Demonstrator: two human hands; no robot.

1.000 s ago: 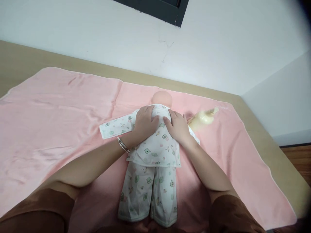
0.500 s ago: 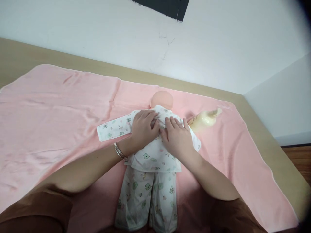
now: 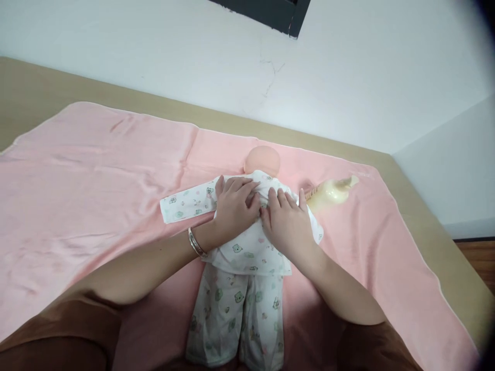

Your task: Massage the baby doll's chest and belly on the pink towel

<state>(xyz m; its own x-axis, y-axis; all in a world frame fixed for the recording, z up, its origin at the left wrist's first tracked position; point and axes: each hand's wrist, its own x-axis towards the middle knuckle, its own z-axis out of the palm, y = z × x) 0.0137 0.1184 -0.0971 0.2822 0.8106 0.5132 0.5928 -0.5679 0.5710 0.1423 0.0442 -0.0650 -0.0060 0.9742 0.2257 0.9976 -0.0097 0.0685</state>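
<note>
A baby doll in a white printed top (image 3: 247, 252) and matching trousers (image 3: 263, 314) lies stretched out before me. Its smooth, bare head (image 3: 263, 159) points away from me, and no face shows. My left hand (image 3: 235, 208) rests on the upper left of the top, fingers spread over the cloth. Beside it, my right hand (image 3: 288, 219) lies on the upper right with its fingers apart. The thumbs almost meet at the middle. One sleeve (image 3: 187, 203) extends to the left; the right sleeve is partly hidden behind my right hand.
Under the doll a pink blanket (image 3: 127, 149) with some creases covers much of the wooden table (image 3: 154, 105). A yellowish feeding bottle (image 3: 332, 191) with markings lies right of the doll. Behind stands a white wall (image 3: 174, 51) with a dark frame (image 3: 266, 15).
My view has shifted slightly, so the scene sits a little further right. My left fingers have lifted and spread somewhat; both hands remain on the doll's top.
</note>
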